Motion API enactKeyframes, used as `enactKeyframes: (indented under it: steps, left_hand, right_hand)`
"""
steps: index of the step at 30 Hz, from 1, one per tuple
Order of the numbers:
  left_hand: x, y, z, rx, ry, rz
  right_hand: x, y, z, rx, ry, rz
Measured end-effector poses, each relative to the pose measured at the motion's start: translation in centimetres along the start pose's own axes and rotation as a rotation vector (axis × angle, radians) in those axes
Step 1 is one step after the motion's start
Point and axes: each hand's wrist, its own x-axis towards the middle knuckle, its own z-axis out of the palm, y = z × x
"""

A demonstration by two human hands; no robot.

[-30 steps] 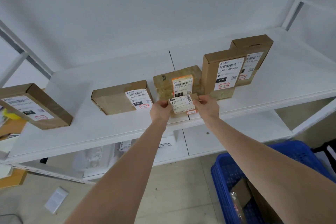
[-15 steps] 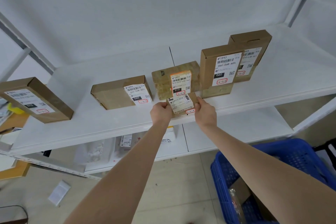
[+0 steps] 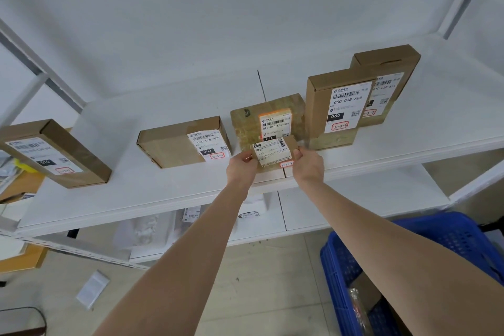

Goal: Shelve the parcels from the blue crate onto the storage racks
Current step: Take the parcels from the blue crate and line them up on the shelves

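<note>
Small labelled parcel (image 3: 273, 152) — at front edge of white rack shelf (image 3: 141, 188), pinched between left hand (image 3: 241, 165) and right hand (image 3: 308, 162). Behind it, five cardboard parcels ranged along the shelf. Blue crate (image 3: 447, 237) on pale floor (image 3: 245, 294) — lower right.

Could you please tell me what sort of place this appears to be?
Probably a parcel depot or courier pickup storeroom: white storage racks hold cardboard parcels with barcoded shipping labels and handwritten slot codes, and a blue crate of parcels stands on the floor.

"060-06B-A05" and "3-3-6" on upright parcel (image 3: 331, 109)
</note>
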Motion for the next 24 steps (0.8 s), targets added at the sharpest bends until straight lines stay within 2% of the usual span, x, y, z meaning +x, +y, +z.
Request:
enactKeyframes:
  steps: [24]
  left_hand:
    - [4.3, 1.1, 0.4, 0.017, -0.035, 0.054]
  right_hand:
    - [3.7, -1.6, 1.3, 0.065, 0.005, 0.042]
